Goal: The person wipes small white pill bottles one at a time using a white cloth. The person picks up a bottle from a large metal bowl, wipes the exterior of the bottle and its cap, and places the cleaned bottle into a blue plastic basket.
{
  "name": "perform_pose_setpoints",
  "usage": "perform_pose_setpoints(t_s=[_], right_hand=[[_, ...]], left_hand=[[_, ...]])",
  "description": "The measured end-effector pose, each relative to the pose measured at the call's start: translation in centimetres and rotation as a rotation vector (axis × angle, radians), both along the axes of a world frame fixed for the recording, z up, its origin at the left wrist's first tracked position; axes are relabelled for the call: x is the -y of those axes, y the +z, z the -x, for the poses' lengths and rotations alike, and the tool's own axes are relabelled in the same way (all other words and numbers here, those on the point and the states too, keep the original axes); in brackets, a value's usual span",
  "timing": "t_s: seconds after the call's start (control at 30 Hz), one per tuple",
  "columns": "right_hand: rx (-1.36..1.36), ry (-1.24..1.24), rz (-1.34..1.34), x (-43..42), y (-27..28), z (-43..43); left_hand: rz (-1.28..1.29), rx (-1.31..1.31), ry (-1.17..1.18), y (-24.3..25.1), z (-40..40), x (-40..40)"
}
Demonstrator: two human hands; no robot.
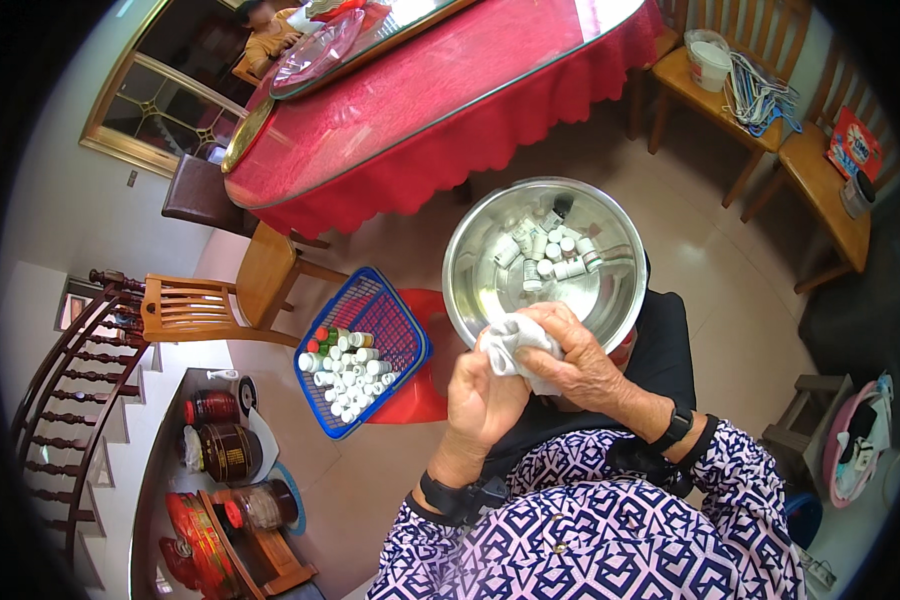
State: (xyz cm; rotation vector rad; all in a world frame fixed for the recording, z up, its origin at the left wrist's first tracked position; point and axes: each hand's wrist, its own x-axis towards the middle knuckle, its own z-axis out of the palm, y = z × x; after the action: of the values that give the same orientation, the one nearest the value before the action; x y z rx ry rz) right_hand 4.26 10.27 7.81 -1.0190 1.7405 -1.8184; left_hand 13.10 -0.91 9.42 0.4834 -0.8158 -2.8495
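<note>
A crumpled white cloth (516,343) is gripped between my two hands, just over the near rim of a wide stainless steel basin (487,307). My right hand (581,364) presses it from the right, thumb across the folds. From the left, my left hand (486,401) grips the cloth, its fingertips hidden behind it. Whether something is wrapped inside cannot be seen. Several small white bottles (553,251) lie jumbled in the basin, along with one dark-capped bottle (562,204). To the left, a blue plastic basket (416,330) holds many white-capped bottles (352,375) and a few with red caps.
The basket rests on a red plastic stool (424,397). Ahead stands a table with a red cloth (420,127) under glass; a person (266,41) sits beyond it. Wooden chairs (682,71) line the right. Jars (229,450) and a wooden stool (270,551) are at lower left.
</note>
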Motion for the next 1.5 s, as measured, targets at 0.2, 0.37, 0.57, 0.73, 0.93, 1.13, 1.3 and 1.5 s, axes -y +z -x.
perform_pose_setpoints(t_s=[0.2, 0.37, 0.57, 0.73, 0.93, 1.13, 1.3, 1.5], right_hand=[[0.252, -0.018, -0.013, 0.9, 0.3, 0.0], [0.624, 0.074, 0.005, 1.3, 0.6, 0.2], [0.425, 0.080, 0.010, 0.3, 0.5, -0.6], [0.589, 0.133, -0.050, 0.5, 1.6, 0.7], [0.190, 0.129, 0.017, 0.9, 0.0, 0.5], [-0.529, 0.081, 0.035, 0.5, 0.1, 0.3], [-0.121, 0.167, 0.036, 0.5, -0.6, 0.8], [-0.165, 0.192, -0.025, 0.4, -0.6, 1.5]], left_hand=[[0.270, -0.008, 0.094, -1.7, -0.4, -0.6], [0.457, -0.013, 0.106, -1.6, -0.2, -1.4], [0.465, -0.078, 0.077, -1.0, -0.1, -0.6], [0.829, -0.111, -0.062, -0.7, -0.2, -0.6], [0.201, -0.081, 0.075, -1.4, -0.1, -0.2], [-0.101, -0.025, 0.038, -1.5, -0.6, 0.4], [-0.048, -0.068, -0.019, -1.4, -0.6, 0.1], [0.001, -0.040, 0.008, -3.0, -0.8, 0.3]])
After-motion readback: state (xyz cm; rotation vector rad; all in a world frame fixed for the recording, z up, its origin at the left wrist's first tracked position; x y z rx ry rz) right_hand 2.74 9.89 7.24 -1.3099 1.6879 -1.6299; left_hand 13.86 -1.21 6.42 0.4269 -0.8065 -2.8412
